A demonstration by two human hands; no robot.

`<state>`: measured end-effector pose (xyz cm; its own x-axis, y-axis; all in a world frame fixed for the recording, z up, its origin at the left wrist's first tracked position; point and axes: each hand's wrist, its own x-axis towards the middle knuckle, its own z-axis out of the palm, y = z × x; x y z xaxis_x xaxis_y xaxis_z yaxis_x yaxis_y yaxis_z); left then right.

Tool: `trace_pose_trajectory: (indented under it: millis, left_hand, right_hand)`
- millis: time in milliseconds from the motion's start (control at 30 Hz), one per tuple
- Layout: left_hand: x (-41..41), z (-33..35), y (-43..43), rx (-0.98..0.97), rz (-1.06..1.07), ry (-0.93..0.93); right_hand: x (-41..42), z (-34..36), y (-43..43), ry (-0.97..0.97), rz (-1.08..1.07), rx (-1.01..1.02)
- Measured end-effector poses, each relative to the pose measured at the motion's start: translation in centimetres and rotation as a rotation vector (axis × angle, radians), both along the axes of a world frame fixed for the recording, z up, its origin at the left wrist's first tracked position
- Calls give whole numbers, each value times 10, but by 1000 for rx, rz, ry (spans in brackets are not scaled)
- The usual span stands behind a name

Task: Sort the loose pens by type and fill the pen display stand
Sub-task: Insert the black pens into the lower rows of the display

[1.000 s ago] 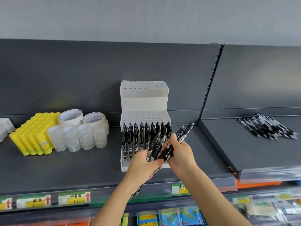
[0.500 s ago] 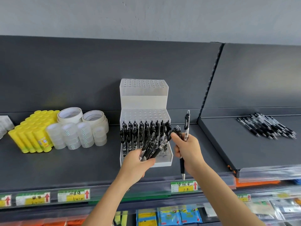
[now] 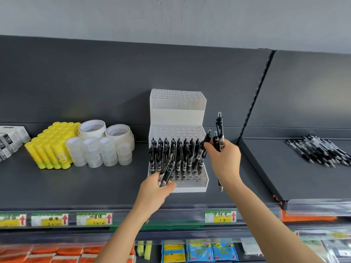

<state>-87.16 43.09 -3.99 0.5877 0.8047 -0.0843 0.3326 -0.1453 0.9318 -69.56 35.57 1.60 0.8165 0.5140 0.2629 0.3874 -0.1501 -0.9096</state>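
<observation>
A white stepped pen display stand (image 3: 178, 114) sits on the dark shelf. Black pens (image 3: 180, 154) stand upright in the back rows of its lowest tier; the two upper tiers hold none. My left hand (image 3: 157, 188) grips a small bundle of black pens (image 3: 167, 169) in front of the stand's left side. My right hand (image 3: 222, 158) holds two or three black pens (image 3: 220, 133) upright beside the stand's right edge, one tip poking out below the wrist. A pile of loose black pens (image 3: 321, 150) lies on the right shelf.
Yellow glue sticks (image 3: 51, 145) and rolls of tape (image 3: 102, 145) fill the shelf left of the stand, with boxes (image 3: 9, 139) at the far left. Price labels (image 3: 220, 216) line the shelf's front rail. Packaged goods hang below.
The two hands have drawn apart. My right hand rose with its pens to the stand's right side, while my left hand slid left and lower with the rest of the bundle.
</observation>
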Motion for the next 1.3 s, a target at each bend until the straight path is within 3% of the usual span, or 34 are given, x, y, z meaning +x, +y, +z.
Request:
trace_pose_trajectory:
  millis: [300, 633, 767, 900, 1300]
  left_hand:
    - [-5, -4, 6, -2, 1, 18]
    - [-5, -9, 6, -13, 2, 14]
    - [-4, -6, 6, -13, -1, 4]
    - [-1, -3, 5, -5, -9, -3]
    - [5, 2, 4, -15, -55, 0]
  right_hand:
    - [-9, -28, 11, -89, 44, -177]
    - [-13, -37, 11, -220, 78, -211]
    - [-13, -35, 7, -131, 95, -207]
    - [-8, -27, 2, 73, 33, -32]
    - [6, 8, 0, 16, 75, -37]
